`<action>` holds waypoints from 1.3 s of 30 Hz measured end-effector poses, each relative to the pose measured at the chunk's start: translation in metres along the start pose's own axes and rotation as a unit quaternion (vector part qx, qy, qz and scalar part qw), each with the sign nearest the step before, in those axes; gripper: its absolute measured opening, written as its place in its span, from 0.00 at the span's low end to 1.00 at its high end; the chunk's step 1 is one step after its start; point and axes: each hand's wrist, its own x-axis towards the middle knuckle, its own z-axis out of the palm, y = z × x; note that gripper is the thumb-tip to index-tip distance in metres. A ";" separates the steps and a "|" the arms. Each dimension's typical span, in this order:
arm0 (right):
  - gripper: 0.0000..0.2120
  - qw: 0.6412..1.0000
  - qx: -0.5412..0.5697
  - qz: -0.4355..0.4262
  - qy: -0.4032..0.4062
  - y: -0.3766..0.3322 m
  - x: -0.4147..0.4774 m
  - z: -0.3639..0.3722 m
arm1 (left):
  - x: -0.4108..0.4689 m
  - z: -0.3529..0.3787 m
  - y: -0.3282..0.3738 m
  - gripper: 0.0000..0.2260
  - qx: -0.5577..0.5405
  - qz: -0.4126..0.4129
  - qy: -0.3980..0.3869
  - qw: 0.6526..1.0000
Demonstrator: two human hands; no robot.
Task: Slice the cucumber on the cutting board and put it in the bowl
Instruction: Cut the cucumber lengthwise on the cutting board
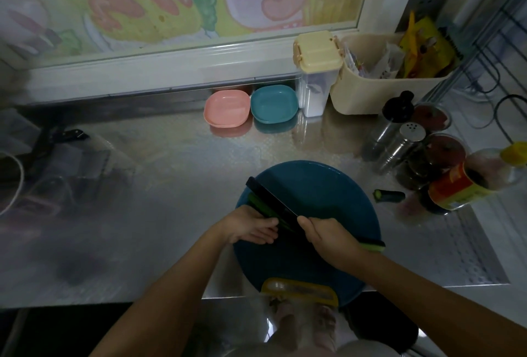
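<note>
Closing round the handle of a knife (273, 199), the right hand (328, 238) held it clamped, with the black blade running up and to the left across the round blue cutting board (328, 185). The left hand (251, 228) sat just left of the blade, its fingers bent down over the cucumber (258, 204), which lay on the board's left half along the blade's left side — touching it or very nearly so; the dim light did not show which. A second cucumber piece (372, 244) lay at the board's right rim, its pale cut end poking just past the edge, partly hidden behind the right hand. A short cucumber stub (389, 195) lay off the board on the steel table (142, 185), between the board and a cluster of jars (445, 162) crowding the right side. The board's yellow grip (299, 289) hung over the table's front edge. A pink bowl (226, 108) and a teal bowl (273, 104) stood side by side, touching, against the back ledge, well apart from the board, with a stretch of bare steel between them. To the board's left the table ran wide toward the far left edge.
</note>
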 end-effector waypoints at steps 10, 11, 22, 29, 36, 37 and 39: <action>0.23 0.999 -0.024 -0.022 0.004 -0.013 0.011 0.005 | 0.005 -0.001 -0.006 0.12 -0.011 0.006 0.004 1.000; 0.24 1.000 0.002 -0.012 0.000 -0.013 0.011 0.004 | 0.006 0.000 -0.007 0.12 -0.015 0.007 0.007 1.000; 0.21 0.994 -0.097 -0.041 0.025 -0.019 0.018 0.005 | 0.010 0.006 -0.013 0.15 -0.023 0.029 0.050 0.998; 0.23 0.980 -0.196 0.006 0.043 -0.027 0.015 0.020 | 0.009 0.001 -0.011 0.19 -0.020 0.020 0.023 0.999; 0.22 0.997 -0.075 0.008 0.000 -0.026 0.020 0.009 | 0.007 -0.015 -0.004 0.18 0.023 0.031 0.039 0.999; 0.23 0.998 -0.064 0.011 0.001 -0.026 0.020 0.008 | 0.008 -0.015 -0.005 0.18 0.023 0.031 0.042 0.998; 0.20 0.998 -0.057 0.013 0.002 -0.028 0.020 0.008 | 0.009 -0.016 -0.006 0.18 0.023 0.031 0.045 0.998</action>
